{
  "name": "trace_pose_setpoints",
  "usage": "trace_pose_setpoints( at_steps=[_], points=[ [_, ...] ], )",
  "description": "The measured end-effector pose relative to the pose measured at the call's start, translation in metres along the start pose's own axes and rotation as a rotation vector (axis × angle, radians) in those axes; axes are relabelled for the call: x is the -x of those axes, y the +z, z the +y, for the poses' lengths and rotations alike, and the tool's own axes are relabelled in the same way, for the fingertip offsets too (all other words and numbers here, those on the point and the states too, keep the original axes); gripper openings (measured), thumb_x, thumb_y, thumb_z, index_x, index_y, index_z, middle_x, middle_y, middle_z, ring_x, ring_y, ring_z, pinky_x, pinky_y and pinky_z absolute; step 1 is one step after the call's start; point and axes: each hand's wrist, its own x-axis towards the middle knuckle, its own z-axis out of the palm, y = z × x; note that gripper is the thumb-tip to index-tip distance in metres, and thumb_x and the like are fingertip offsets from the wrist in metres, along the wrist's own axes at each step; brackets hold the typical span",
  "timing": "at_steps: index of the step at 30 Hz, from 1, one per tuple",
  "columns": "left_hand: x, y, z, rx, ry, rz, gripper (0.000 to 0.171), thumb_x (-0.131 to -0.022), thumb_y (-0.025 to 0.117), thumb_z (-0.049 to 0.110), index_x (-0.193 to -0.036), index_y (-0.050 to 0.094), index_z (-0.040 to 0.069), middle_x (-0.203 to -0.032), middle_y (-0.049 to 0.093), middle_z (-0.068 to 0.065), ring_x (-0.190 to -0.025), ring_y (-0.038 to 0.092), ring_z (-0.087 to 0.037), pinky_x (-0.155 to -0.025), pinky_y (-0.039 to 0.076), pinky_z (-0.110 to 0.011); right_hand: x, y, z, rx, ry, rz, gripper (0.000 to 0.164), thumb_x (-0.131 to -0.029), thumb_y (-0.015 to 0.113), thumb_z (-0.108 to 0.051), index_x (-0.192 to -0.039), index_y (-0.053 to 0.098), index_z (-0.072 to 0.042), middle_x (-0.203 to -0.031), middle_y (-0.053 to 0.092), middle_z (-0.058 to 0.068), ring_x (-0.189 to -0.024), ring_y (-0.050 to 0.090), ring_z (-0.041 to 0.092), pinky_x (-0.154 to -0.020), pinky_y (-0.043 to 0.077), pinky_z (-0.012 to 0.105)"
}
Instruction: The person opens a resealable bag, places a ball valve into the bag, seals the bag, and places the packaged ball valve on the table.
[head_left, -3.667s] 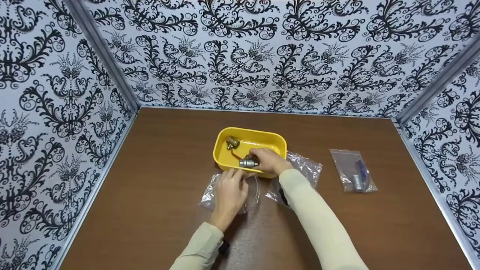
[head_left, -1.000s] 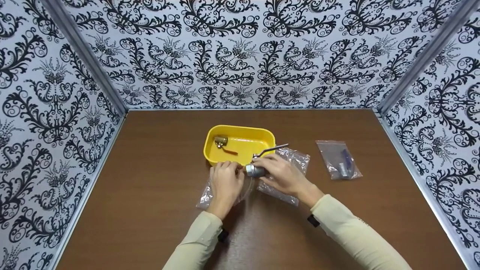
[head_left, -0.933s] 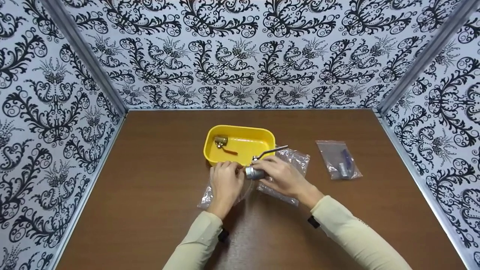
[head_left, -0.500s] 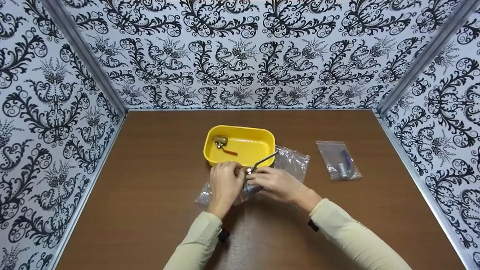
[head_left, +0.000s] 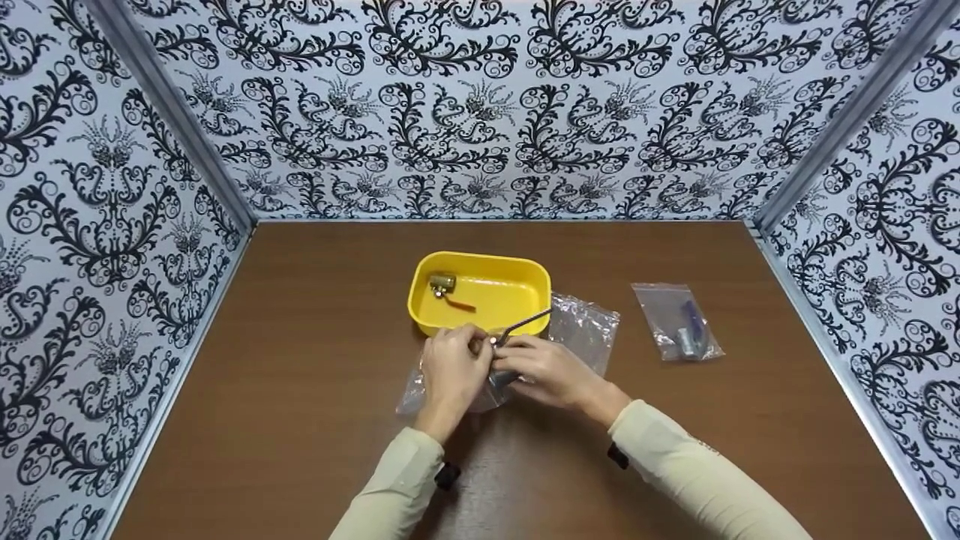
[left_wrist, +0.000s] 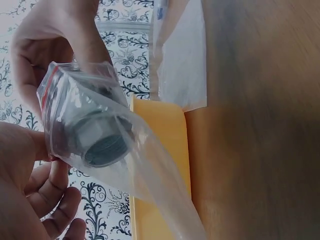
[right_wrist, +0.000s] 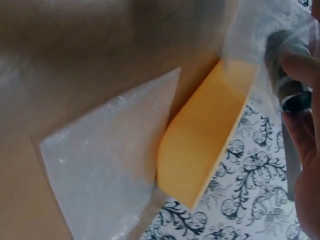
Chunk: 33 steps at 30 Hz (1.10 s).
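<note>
- currently, left hand (head_left: pixel 452 367) pinches the mouth of a clear zip bag (left_wrist: pixel 162 177) near its red seal line
- right hand (head_left: pixel 553 373) grips a silver ball valve (left_wrist: pixel 102 140), fingers curled round the body; hex end inside that bag, lever (head_left: pixel 525 323) sticking out
- both hands just in front of yellow tray (head_left: pixel 491 263)
- brass ball valve (head_left: pixel 442 283) with orange lever (head_left: pixel 460 304) lies in tray, left side
- flat clear bag (head_left: pixel 589 326) on wood table (head_left: pixel 300 337), right of tray
- sealed bag (head_left: pixel 656 307) farther right, metal fitting (head_left: pixel 686 342) inside

Head looks down; nearer wrist views share tray (left_wrist: pixel 162 125).
</note>
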Motion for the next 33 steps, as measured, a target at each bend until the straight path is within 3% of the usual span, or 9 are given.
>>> trace_pose_setpoints(
  at_steps=[6,15,23,30,33],
  points=[
    [0.001,0.000,0.001,0.045,0.010,0.010,0.005,-0.080,0.070,0.020,-0.079,0.073,0.016,-0.066,0.067,0.006,-0.070,0.061,-0.018,-0.072,0.046,-0.038,0.001,0.004,0.000,-0.029,0.053,0.061,0.037,-0.073,0.080,-0.008,-0.109,0.072,-0.007,-0.113,0.072,0.006,-0.105,0.066,0.028,-0.092,0.054,0.040],
    [0.002,0.001,0.004,0.057,-0.004,0.019,0.004,-0.081,0.071,0.020,-0.078,0.072,0.019,-0.066,0.066,0.007,-0.069,0.060,-0.016,-0.074,0.047,-0.036,-0.001,0.017,-0.003,0.028,-0.151,0.045,0.025,-0.071,0.075,-0.005,-0.095,0.072,-0.009,-0.101,0.074,0.002,-0.105,0.067,0.024,-0.098,0.051,0.035],
    [0.002,0.002,0.008,0.174,-0.049,0.026,0.003,-0.079,0.070,0.014,-0.075,0.071,0.014,-0.064,0.065,0.004,-0.070,0.058,-0.017,-0.076,0.045,-0.037,-0.004,0.027,-0.004,0.015,-0.024,0.125,0.024,-0.067,0.072,0.000,-0.089,0.072,-0.008,-0.094,0.074,0.003,-0.104,0.067,0.025,-0.098,0.051,0.033],
    [0.002,0.004,0.010,0.197,-0.041,0.060,0.004,-0.077,0.072,0.013,-0.074,0.070,0.014,-0.062,0.063,0.004,-0.067,0.056,-0.016,-0.073,0.044,-0.036,-0.006,0.036,-0.005,0.103,-0.103,0.109,0.012,-0.080,0.076,-0.021,-0.088,0.075,-0.013,-0.093,0.076,0.000,-0.096,0.068,0.020,-0.091,0.053,0.029],
    [0.003,0.003,0.011,0.195,-0.045,0.067,0.004,-0.077,0.071,0.013,-0.074,0.069,0.014,-0.062,0.063,0.004,-0.067,0.057,-0.017,-0.073,0.043,-0.036,-0.006,0.039,-0.004,0.132,-0.097,0.092,0.012,-0.081,0.074,-0.023,-0.089,0.075,-0.014,-0.097,0.076,0.000,-0.099,0.067,0.020,-0.092,0.053,0.030]
  ],
)
